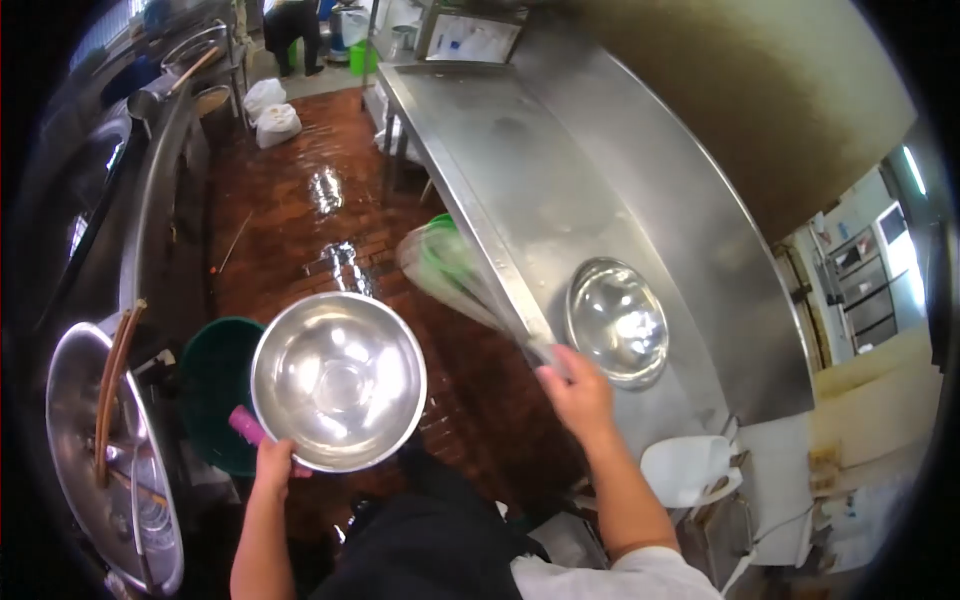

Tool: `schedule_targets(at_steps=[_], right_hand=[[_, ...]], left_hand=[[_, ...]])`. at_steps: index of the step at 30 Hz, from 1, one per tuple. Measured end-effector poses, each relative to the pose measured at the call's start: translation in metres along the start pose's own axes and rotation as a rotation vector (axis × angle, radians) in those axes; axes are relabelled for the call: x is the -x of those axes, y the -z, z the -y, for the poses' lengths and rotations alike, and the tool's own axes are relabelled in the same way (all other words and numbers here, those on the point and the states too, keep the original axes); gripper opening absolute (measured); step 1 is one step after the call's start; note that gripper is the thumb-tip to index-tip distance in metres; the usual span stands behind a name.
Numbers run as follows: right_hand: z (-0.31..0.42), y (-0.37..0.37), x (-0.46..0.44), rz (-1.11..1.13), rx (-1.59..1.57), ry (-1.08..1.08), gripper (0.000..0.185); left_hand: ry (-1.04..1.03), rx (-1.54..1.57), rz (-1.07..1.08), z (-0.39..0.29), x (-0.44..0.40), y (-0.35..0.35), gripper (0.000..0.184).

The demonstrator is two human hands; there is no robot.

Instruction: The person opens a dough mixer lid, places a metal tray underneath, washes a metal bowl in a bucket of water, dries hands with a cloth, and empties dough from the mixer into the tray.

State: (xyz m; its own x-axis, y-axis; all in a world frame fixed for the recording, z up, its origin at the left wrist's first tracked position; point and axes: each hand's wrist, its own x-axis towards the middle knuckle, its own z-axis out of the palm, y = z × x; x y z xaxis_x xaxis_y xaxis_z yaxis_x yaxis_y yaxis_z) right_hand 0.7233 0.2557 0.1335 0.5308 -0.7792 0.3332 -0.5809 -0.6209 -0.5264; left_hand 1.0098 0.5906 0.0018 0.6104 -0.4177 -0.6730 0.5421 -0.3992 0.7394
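My left hand [273, 466] grips the lower rim of a shiny round metal bowl [340, 385], its inside facing me. Beside that hand a pink object [246, 425] shows; whether the hand touches it I cannot tell. My right hand [580, 393] is closed on the handle of a motion-blurred tool [462, 285], whose wide, see-through head hangs over the floor beside the steel counter [520, 170]. Something green [443, 240] shows through that head. Metal bowls [617, 322], apparently nested, rest on the counter to the right of my right hand.
A dark green bin [215, 400] stands behind the held bowl. At left, a large metal basin [75, 440] holds long brown sticks and utensils. A white plastic container [688, 470] is at lower right. White bags [277, 125] lie on the wet floor, and a person [292, 38] stands beyond.
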Motion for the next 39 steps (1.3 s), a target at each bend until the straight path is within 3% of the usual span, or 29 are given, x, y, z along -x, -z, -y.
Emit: schedule_targets(at_steps=[1, 5, 9, 15, 18, 21, 23, 24, 26, 27, 28, 32, 33, 36, 38, 39], right_hand=[[-0.034, 0.008, 0.007, -0.089, -0.078, -0.134, 0.032], [-0.109, 0.077, 0.018, -0.073, -0.124, -0.687, 0.036], [-0.245, 0.077, 0.053, -0.086, 0.156, -0.671, 0.037], [-0.239, 0.07, 0.036, -0.001, 0.078, -0.65, 0.045], [-0.198, 0.074, 0.023, -0.038, 0.77, -0.45, 0.04], [-0.148, 0.039, -0.007, -0.193, 0.524, -0.132, 0.041], [-0.096, -0.033, -0.013, 0.173, -0.066, -0.256, 0.045], [-0.014, -0.059, -0.006, 0.431, -0.164, -0.457, 0.053], [0.042, -0.128, 0.017, 0.968, -0.344, -0.7, 0.072], [0.047, -0.166, 0.03, 1.213, -0.433, -0.771, 0.073], [0.055, -0.203, 0.044, 1.369, -0.473, -0.828, 0.061], [0.111, -0.311, 0.059, 1.397, -0.444, -0.692, 0.032], [0.133, -0.332, 0.059, 1.393, -0.447, -0.662, 0.033], [0.175, -0.41, 0.072, 1.291, -0.452, -0.485, 0.041], [0.211, -0.437, 0.071, 1.175, -0.344, -0.26, 0.042], [0.202, -0.468, 0.079, 1.053, -0.215, -0.045, 0.045]], left_hand=[[0.01, -0.004, -0.012, 0.006, -0.001, 0.003, 0.039], [-0.005, -0.02, -0.027, 0.016, 0.003, 0.009, 0.038], [0.022, 0.003, -0.062, 0.045, -0.003, 0.01, 0.042], [0.162, 0.015, -0.009, 0.082, 0.008, 0.002, 0.034], [0.204, 0.027, 0.027, 0.106, 0.021, 0.008, 0.035], [0.225, 0.105, 0.009, 0.117, 0.032, 0.011, 0.036], [0.226, 0.148, -0.013, 0.122, 0.037, 0.017, 0.037], [0.22, 0.168, -0.024, 0.127, 0.035, 0.019, 0.038], [0.169, 0.216, -0.049, 0.133, 0.03, 0.022, 0.038], [0.121, 0.244, -0.07, 0.134, 0.027, 0.024, 0.038], [0.077, 0.271, -0.095, 0.136, 0.024, 0.026, 0.038], [0.109, 0.487, -0.328, 0.143, 0.022, 0.065, 0.055], [0.101, 0.57, -0.359, 0.144, 0.033, 0.073, 0.068], [0.226, 0.635, -0.521, 0.185, 0.06, 0.087, 0.076], [0.362, 0.673, -0.556, 0.235, 0.08, 0.087, 0.076], [0.417, 0.66, -0.559, 0.261, 0.093, 0.082, 0.076]])
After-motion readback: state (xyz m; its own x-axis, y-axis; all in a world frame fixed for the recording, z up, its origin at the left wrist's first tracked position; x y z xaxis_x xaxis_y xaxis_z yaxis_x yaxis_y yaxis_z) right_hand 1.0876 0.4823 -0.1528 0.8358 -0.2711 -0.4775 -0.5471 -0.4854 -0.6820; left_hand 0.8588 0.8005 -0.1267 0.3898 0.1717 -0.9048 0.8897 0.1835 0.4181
